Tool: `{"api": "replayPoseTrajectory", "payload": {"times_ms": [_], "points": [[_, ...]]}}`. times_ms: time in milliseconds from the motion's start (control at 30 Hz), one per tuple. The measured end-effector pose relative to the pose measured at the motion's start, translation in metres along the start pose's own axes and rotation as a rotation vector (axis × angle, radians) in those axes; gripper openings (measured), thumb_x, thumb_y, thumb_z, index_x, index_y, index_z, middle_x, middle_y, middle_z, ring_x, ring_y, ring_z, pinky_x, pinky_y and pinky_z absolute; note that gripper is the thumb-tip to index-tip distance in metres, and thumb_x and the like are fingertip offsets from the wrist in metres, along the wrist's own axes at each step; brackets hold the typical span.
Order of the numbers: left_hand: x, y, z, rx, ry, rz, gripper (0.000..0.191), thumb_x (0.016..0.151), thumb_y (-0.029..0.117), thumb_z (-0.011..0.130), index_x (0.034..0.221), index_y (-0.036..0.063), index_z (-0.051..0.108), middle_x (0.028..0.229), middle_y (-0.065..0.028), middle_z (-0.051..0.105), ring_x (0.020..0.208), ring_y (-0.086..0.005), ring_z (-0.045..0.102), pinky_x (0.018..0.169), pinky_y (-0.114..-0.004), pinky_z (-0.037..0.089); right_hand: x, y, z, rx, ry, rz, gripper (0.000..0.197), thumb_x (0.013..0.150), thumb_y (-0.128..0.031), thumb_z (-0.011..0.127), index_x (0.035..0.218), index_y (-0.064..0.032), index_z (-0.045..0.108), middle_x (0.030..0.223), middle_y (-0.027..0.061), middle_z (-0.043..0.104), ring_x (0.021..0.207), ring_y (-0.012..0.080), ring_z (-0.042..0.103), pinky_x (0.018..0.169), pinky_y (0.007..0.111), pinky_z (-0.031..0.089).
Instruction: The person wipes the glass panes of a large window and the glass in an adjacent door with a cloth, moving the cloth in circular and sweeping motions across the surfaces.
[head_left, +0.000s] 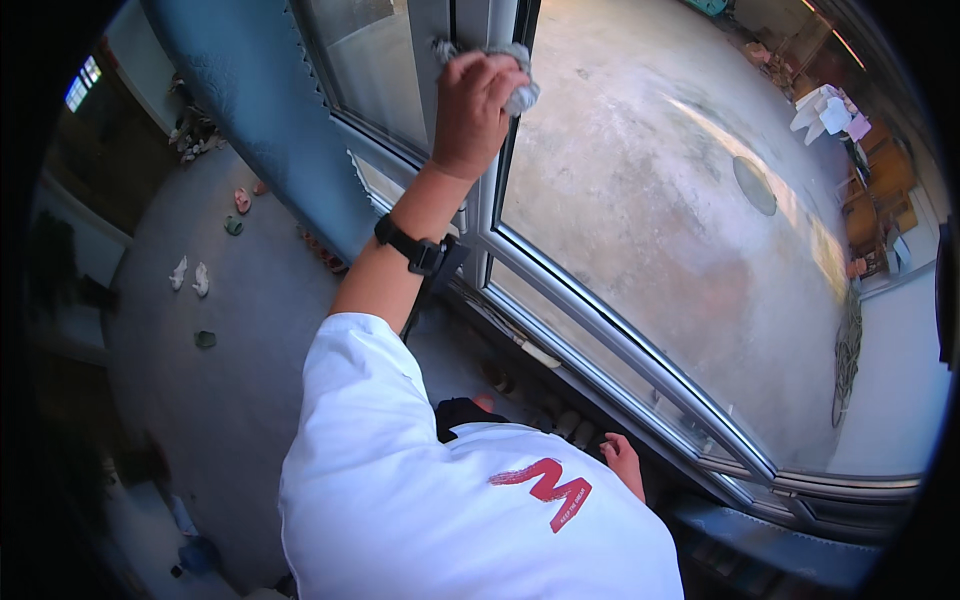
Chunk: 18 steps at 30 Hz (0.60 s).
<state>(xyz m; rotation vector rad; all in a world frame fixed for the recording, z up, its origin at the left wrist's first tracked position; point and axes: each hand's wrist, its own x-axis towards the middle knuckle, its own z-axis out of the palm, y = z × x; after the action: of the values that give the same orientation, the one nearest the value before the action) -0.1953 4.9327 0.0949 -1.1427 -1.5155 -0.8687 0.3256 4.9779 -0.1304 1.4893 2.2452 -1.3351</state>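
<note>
My left hand (480, 94) is raised at the top centre with a crumpled grey cloth (517, 82) in its bent fingers. It presses the cloth against the grey metal frame (501, 161) between two glass panes. A black strap (409, 247) with a dark device goes round the left wrist. My right hand (621, 457) hangs low beside my white T-shirt (480, 525), its fingers partly curled. The shirt hides part of the right arm, and whether that hand holds anything is unclear.
A blue padded curtain (232, 97) hangs left of the frame. Slippers and white shoes (200, 279) lie on the left floor. Beyond the glass are stacked chairs (877, 195), a coiled rope or hose (847, 360) and a round floor cover (754, 185). More footwear (574, 426) stands below the frame.
</note>
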Motion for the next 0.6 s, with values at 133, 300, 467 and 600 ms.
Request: {"api": "replayPoseTrajectory", "payload": {"times_ms": [133,300,467,600], "points": [[-0.177,0.010,0.014,-0.174,-0.444,-0.197,0.011,0.082,0.007,0.059,0.093,0.0087,0.062,0.101,-0.0051,0.058,0.099,-0.0272,0.052,0.088,-0.036,0.045,0.003,-0.012,0.006,-0.005,0.004,-0.011,0.030,0.093,-0.012,0.050,0.120,0.0010,0.053,0.104,0.0165,0.066,0.099,0.0250,0.064,0.086,0.030,0.048],[-0.156,0.003,-0.009,-0.292,-0.352,-0.457,0.022,0.072,-0.010,0.054,0.082,0.0071,0.062,0.096,-0.0080,0.059,0.101,-0.0295,0.053,0.090,-0.038,0.045,0.014,0.002,0.012,-0.036,-0.020,-0.028,0.029,0.093,-0.012,0.050,0.118,0.0017,0.054,0.104,0.0172,0.066,0.099,0.0255,0.064,0.085,0.031,0.049],[0.063,-0.048,-0.059,-0.307,0.223,-0.194,0.026,0.079,-0.005,0.057,0.100,0.0086,0.065,0.115,-0.0090,0.058,0.110,-0.0281,0.053,0.095,-0.036,0.043,0.012,-0.028,0.007,-0.060,0.016,-0.039,0.029,0.093,-0.012,0.051,0.118,0.0014,0.054,0.104,0.0177,0.066,0.099,0.0273,0.063,0.086,0.031,0.048],[0.071,-0.049,-0.021,-0.153,0.264,0.126,0.038,0.088,0.008,0.051,0.125,0.0139,0.057,0.139,-0.0102,0.042,0.127,-0.0334,0.040,0.106,-0.039,0.032,0.021,-0.033,0.008,-0.055,0.025,-0.053,0.029,0.092,-0.012,0.051,0.117,0.0013,0.055,0.102,0.0173,0.066,0.097,0.0271,0.064,0.084,0.031,0.049]]}}
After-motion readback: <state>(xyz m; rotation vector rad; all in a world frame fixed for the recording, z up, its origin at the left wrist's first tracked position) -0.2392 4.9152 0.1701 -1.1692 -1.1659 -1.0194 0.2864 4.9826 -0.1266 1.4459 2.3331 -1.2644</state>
